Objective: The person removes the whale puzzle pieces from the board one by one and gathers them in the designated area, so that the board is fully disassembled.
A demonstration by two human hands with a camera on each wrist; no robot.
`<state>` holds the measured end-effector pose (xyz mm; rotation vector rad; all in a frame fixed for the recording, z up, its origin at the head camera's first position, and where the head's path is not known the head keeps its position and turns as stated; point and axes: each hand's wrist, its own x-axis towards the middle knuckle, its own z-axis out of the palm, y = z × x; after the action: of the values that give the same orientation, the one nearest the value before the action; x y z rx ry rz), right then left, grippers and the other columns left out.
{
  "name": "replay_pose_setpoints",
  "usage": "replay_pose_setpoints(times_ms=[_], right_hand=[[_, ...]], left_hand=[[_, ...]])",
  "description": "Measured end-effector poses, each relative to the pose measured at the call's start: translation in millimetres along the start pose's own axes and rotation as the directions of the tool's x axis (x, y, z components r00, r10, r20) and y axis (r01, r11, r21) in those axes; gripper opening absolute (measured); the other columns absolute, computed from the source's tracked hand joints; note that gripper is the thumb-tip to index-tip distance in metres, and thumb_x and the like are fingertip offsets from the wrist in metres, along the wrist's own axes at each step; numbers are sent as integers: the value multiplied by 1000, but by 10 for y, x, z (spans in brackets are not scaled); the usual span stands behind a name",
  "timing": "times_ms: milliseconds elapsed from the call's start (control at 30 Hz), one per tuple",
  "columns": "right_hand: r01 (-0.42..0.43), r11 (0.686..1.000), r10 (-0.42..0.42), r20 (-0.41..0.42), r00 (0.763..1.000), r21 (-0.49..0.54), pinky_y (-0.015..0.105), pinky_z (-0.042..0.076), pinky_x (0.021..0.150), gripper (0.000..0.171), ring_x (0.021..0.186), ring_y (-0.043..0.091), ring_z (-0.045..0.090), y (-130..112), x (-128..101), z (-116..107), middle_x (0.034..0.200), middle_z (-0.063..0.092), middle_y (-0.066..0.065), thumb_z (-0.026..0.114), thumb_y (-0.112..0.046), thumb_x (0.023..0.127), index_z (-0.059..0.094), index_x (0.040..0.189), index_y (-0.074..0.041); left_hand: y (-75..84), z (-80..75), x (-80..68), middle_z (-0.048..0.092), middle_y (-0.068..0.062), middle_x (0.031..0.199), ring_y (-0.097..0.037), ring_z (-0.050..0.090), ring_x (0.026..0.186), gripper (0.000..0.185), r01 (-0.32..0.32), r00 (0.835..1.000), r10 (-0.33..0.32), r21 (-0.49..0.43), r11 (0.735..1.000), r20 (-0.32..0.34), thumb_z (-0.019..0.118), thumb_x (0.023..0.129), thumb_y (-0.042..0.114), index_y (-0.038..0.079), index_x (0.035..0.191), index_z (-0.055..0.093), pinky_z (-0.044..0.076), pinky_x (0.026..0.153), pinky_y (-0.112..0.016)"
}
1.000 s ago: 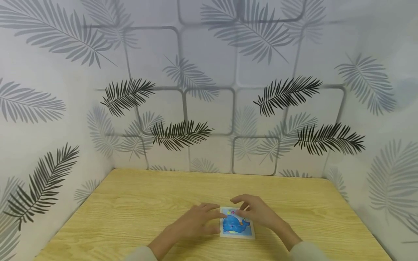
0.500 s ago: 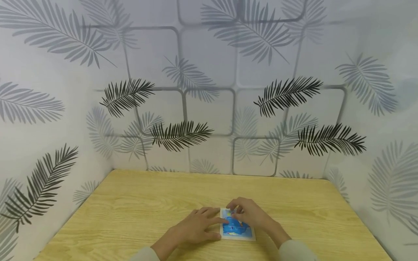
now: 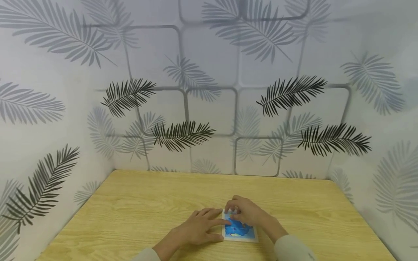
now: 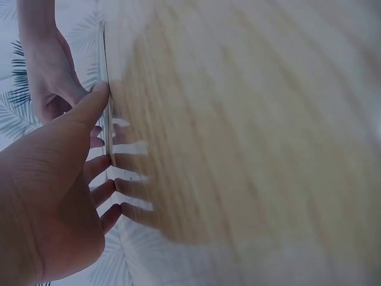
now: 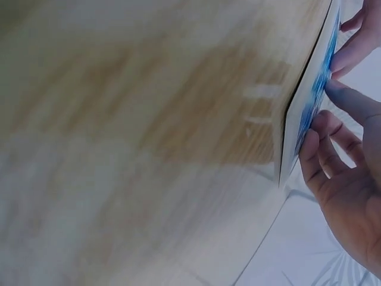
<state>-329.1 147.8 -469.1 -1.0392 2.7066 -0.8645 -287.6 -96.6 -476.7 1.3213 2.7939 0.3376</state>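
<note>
Left hand [image 3: 199, 229], lower centre of the head view: fingers straight and spread, tips resting against the left edge of the puzzle board [image 3: 240, 232]; it grips nothing. Right hand [image 3: 246, 213]: fingers curled down onto the board's upper part, pressing or pinching there; whether they hold a piece cannot be told. A second ago this hand hovered open above the board; it has since come down onto it, so work on the picture appears under way. Count: one board with a blue whale picture, flat on one wooden table [image 3: 137, 203], two hands.
</note>
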Motion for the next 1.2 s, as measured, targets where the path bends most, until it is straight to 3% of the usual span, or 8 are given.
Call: replay_pose_setpoints(times_ms=[133, 333, 500, 600, 800, 900, 1033, 1200], right_hand=[[19, 1000, -19, 20, 1000, -17, 27, 51, 74, 19, 79, 7, 58, 30, -4, -23, 104, 57, -1, 63, -14, 95, 67, 113, -19], [114, 985, -106, 65, 992, -131, 32, 51, 86, 24, 95, 10, 57, 37, 35, -75, 109, 59, -5, 61, -11, 96, 67, 116, -22], [188, 959, -172, 89, 981, -211, 28, 51, 83, 27, 92, 9, 55, 22, 90, -96, 108, 57, -5, 60, -7, 96, 65, 116, -24], [163, 965, -146, 94, 985, -207, 28, 51, 79, 32, 86, 7, 54, 19, 81, -91, 106, 56, -5, 55, -3, 97, 62, 117, -26], [53, 997, -48, 78, 996, -62, 26, 52, 63, 35, 64, 9, 56, 2, 34, -88, 109, 52, -2, 49, 6, 93, 54, 114, -22], [43, 999, -43, 64, 997, 5, 33, 54, 70, 33, 72, 12, 60, -6, 35, -55, 113, 53, -3, 52, 4, 90, 56, 110, -22], [43, 999, -44, 37, 998, 17, 44, 48, 88, 30, 102, 17, 54, -9, 37, -14, 115, 57, -6, 59, -2, 88, 59, 109, -23], [-13, 994, 11, 11, 1000, 112, 33, 55, 68, 26, 81, 17, 62, 40, 24, 2, 109, 61, 1, 68, -6, 89, 60, 112, -17]], left_hand=[[16, 3, 7, 30, -9, 157, -35, 30, 141, 53, 2, 1000, -2, -5, 1000, 13, 44, 97, 56, 38, 147, 41, 32, 103, -63], [9, -15, -3, 29, -8, 158, -35, 29, 141, 53, 8, 1000, -7, -7, 1000, 16, 43, 97, 57, 39, 147, 40, 31, 104, -63], [10, -59, -12, 30, -7, 158, -33, 30, 141, 53, 17, 1000, -17, 4, 1000, 13, 44, 97, 57, 39, 146, 41, 32, 103, -63], [25, -55, -3, 29, -7, 158, -34, 30, 141, 52, 14, 1000, -14, 3, 1000, 19, 45, 97, 56, 39, 146, 41, 32, 104, -63], [51, -40, 26, 28, -7, 158, -34, 30, 141, 52, 1, 1000, -2, 16, 1000, 20, 42, 98, 57, 39, 146, 41, 32, 104, -62], [48, -45, 23, 27, -7, 159, -34, 29, 142, 52, 16, 1000, -16, 11, 1000, 23, 42, 97, 57, 39, 146, 40, 31, 105, -63], [45, -49, 14, 26, -7, 159, -35, 27, 142, 53, 33, 999, -33, -8, 999, 30, 43, 97, 57, 38, 147, 40, 30, 105, -64], [34, -28, 13, 27, -8, 158, -35, 27, 142, 53, 30, 999, -30, -2, 1000, 33, 42, 97, 57, 38, 147, 40, 31, 104, -64]])
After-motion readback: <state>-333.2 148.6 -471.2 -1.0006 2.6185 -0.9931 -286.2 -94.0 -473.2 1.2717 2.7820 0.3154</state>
